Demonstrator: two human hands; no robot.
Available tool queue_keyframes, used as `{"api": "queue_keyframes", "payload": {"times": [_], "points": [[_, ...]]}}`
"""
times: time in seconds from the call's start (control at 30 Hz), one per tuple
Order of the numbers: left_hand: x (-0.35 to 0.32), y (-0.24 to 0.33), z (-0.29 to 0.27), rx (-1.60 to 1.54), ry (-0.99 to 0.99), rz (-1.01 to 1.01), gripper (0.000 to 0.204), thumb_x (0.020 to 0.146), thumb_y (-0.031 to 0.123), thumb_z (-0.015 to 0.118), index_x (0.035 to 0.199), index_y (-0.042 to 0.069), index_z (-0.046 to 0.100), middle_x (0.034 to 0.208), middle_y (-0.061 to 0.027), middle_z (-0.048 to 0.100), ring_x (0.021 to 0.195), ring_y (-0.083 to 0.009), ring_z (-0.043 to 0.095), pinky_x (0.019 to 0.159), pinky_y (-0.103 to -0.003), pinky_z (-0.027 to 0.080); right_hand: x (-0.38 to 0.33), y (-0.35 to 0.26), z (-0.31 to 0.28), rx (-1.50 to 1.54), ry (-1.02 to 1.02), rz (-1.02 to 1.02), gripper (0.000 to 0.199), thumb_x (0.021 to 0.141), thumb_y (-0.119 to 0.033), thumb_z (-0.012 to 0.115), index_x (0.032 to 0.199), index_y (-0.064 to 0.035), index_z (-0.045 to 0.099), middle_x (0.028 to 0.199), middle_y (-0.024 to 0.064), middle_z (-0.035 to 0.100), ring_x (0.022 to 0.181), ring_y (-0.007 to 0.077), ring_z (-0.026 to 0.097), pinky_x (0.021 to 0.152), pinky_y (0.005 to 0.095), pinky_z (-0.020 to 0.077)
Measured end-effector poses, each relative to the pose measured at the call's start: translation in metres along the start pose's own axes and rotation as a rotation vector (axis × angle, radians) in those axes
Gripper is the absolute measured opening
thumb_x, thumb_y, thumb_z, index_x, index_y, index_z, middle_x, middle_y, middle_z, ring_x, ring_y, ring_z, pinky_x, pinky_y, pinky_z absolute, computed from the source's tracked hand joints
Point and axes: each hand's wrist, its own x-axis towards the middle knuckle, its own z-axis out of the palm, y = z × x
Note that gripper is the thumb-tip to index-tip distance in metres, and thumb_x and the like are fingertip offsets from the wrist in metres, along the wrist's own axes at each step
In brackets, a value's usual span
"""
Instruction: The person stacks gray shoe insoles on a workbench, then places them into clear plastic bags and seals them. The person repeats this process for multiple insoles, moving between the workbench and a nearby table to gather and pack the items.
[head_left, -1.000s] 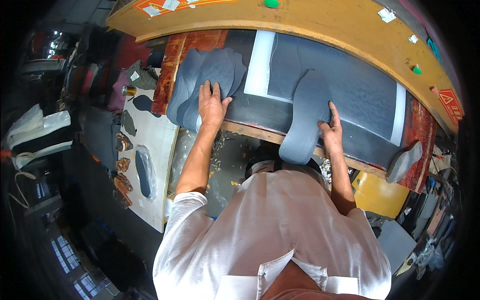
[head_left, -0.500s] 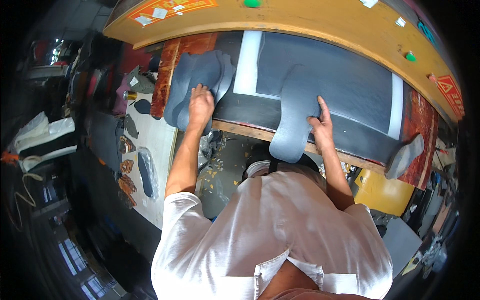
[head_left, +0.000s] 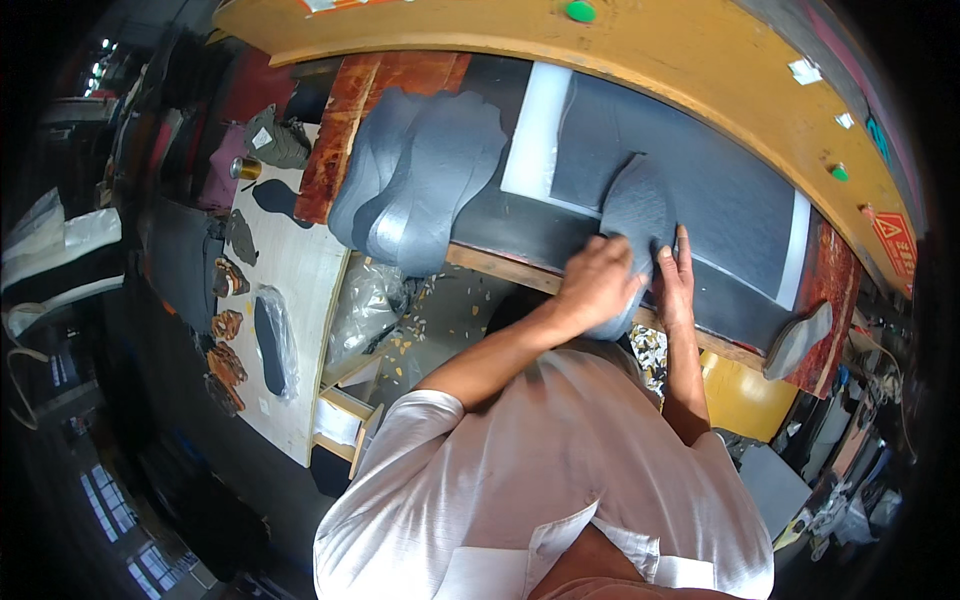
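A grey shoe sole [head_left: 640, 195] lies lengthwise on the dark bench, its near end jutting past the front edge towards my body. My right hand [head_left: 676, 280] grips its right edge, thumb on top and one finger stretched out along the side. Across the sole's middle lies my left hand [head_left: 602, 280], fingers bent and smeared by motion; whether they pinch the sole is unclear. To the left, a fanned stack of grey soles [head_left: 425, 180] overhangs the bench front.
A yellow machine beam [head_left: 480, 30] spans the far side. Another sole [head_left: 798, 340] leans at the bench's right end. The pale side table [head_left: 300, 330] holds a gold can [head_left: 243, 168], a grey-green shoe [head_left: 278, 140] and a bagged sole [head_left: 270, 340].
My left hand has left the stack and moved right onto the sole at my right hand. That sole now stands more upright in view. The view has shifted slightly.
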Motion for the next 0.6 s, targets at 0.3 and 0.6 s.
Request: {"api": "queue_keyframes", "payload": {"times": [0.3, 0.6], "points": [[-0.024, -0.187, -0.112, 0.590, 0.203, -0.478, 0.079, 0.087, 0.034, 0.078, 0.142, -0.013, 0.047, 0.149, -0.0383, 0.042, 0.136, -0.0522, 0.044, 0.117, -0.054, 0.035, 0.000, 0.009, 0.020, -0.124, 0.005, -0.188, 0.087, 0.092, -0.010, 0.074, 0.163, -0.0056, 0.025, 0.158, 0.0233, 0.039, 0.137, 0.0270, 0.047, 0.114, 0.0346, 0.0383], [-0.030, -0.202, -0.136, 0.454, 0.131, -0.447, 0.067, 0.093, 0.038, 0.070, 0.139, -0.007, 0.055, 0.148, -0.0346, 0.047, 0.135, -0.0463, 0.051, 0.112, -0.047, 0.044, 0.001, 0.013, 0.019, -0.026, 0.024, -0.197, 0.087, 0.089, -0.009, 0.078, 0.161, -0.0083, 0.031, 0.148, 0.0218, 0.049, 0.126, 0.0255, 0.055, 0.107, 0.0342, 0.0458]]}}
